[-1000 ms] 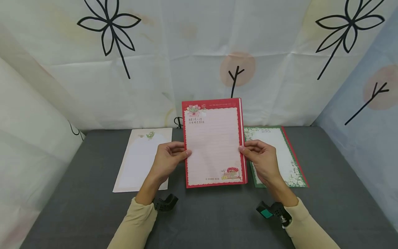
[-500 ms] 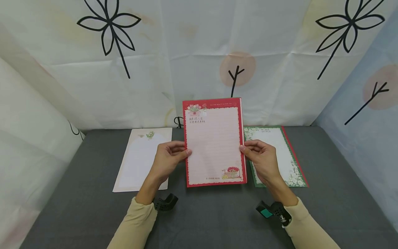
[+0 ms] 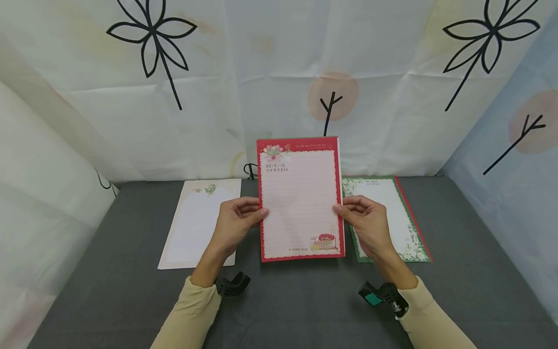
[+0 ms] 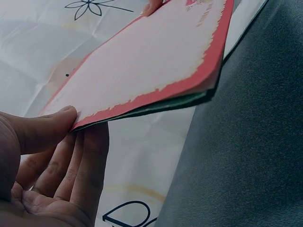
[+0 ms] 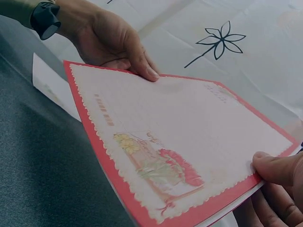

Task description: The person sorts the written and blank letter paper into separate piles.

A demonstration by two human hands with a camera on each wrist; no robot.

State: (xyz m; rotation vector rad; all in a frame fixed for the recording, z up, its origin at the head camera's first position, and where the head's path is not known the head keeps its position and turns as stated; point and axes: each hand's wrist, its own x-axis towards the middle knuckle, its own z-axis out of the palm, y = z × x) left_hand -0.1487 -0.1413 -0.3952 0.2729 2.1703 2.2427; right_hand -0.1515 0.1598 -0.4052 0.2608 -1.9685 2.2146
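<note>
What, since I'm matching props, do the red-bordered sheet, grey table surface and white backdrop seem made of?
Red-bordered sheet: probably matte paper; its edge is thin and print shows little glare. Grey table surface: likely woven cloth, dull, with fine grain. White backdrop: perhaps matte fabric, softly creased; plastic sheeting can't be ruled out.

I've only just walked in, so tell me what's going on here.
A person's left hand and right hand grip the sides of a red-bordered stack of paper, holding it up over the dark table. To its left lies a cream sheet; to its right, a green-bordered sheet, partly hidden.
</note>
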